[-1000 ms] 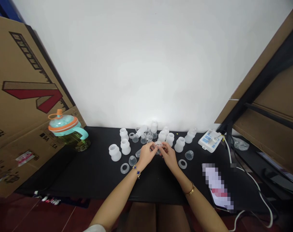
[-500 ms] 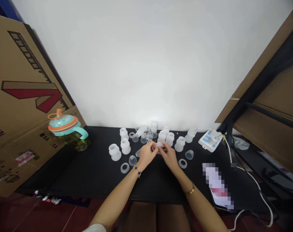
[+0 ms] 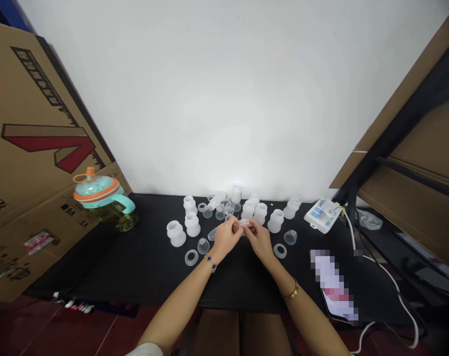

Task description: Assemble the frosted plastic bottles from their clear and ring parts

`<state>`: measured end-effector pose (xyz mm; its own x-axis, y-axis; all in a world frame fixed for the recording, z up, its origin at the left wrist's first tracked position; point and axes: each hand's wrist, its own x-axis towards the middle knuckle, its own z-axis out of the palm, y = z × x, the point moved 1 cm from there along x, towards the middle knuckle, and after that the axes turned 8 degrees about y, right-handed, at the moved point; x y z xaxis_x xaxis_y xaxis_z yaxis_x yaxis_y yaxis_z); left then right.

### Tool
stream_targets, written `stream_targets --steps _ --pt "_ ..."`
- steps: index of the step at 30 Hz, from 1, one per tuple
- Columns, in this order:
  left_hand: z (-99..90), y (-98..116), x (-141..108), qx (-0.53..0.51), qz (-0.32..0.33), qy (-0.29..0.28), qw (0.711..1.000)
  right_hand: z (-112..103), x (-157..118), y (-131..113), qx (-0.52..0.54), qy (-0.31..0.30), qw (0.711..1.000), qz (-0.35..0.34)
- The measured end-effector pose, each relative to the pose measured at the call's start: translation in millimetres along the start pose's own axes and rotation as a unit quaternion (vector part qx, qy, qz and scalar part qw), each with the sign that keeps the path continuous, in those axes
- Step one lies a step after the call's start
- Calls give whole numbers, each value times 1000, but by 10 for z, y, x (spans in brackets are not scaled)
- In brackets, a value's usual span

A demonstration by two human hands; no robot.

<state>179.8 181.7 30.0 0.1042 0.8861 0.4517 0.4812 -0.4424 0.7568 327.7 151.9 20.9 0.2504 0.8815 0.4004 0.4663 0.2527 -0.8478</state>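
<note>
Above the middle of the black table, my left hand and my right hand pinch a translucent bottle ring between their fingertips. Whether a teat sits inside it is too small to make out. Left of my left hand lie a clear dome cap and a translucent ring. Another ring and a tilted clear cap are to the right of my right hand. White bottle bodies stand around, such as one bottle on the left and one bottle on the right.
More bottles and clear caps cluster at the back, near the wall. A large jug with a turquoise handle stands left, by a cardboard box. On the right are a white case, a phone and a white cable.
The ring has tilted slightly between my fingertips. Both hands stay in nearly the same place, and the things on the table have not moved.
</note>
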Motion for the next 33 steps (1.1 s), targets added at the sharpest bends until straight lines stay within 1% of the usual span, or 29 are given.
stream_targets --steps 11,18,21,24,29,33 --pt "5 15 -11 4 -5 -7 1000 0 -2 41 34 -2 999 27" --pt "0 25 -14 -12 -3 -4 1000 -25 0 -16 39 -6 998 43" --pt "-10 36 -16 -30 0 -2 1000 -26 0 -38 61 -8 997 49" --pt "-21 51 -20 -54 2 1 999 -21 -1 -47 63 -12 997 36" --pt "-20 40 -12 -135 -24 1 990 -6 4 -52 35 -16 999 21" --pt "-2 1 -1 -157 -38 10 987 3 8 -44 42 -18 999 29"
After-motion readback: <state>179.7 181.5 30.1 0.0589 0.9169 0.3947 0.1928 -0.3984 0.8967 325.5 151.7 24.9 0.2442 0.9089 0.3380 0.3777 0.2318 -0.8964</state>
